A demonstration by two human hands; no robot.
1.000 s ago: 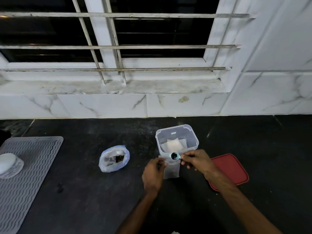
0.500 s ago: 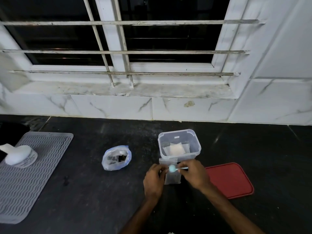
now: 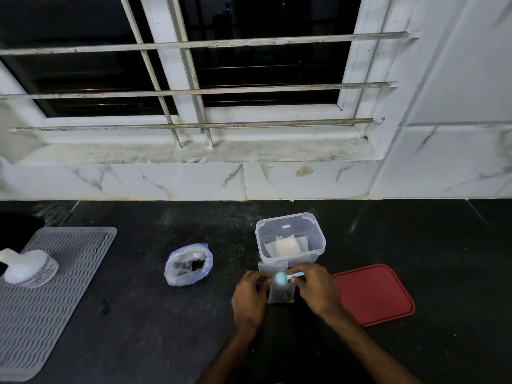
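Pinching the blue spoon (image 3: 281,277), the right hand (image 3: 315,289) is tipping dark bits into the partly filled small pouch (image 3: 281,296), which the left hand (image 3: 249,296) is pinching open; sealing is apparently remaining.

**Counter stock, placed from the clear container**

Clear container (image 3: 320,239): open, with a white packet inside.
Just in front: small pouch (image 3: 280,296), held by the left hand (image 3: 250,297). A blue spoon (image 3: 281,277) sits over its mouth, pinched by the right hand (image 3: 315,292).
Front-right: red lid (image 3: 374,295).
Left: blue-edged bag (image 3: 188,266).
Far left: grey mat (image 3: 55,300).
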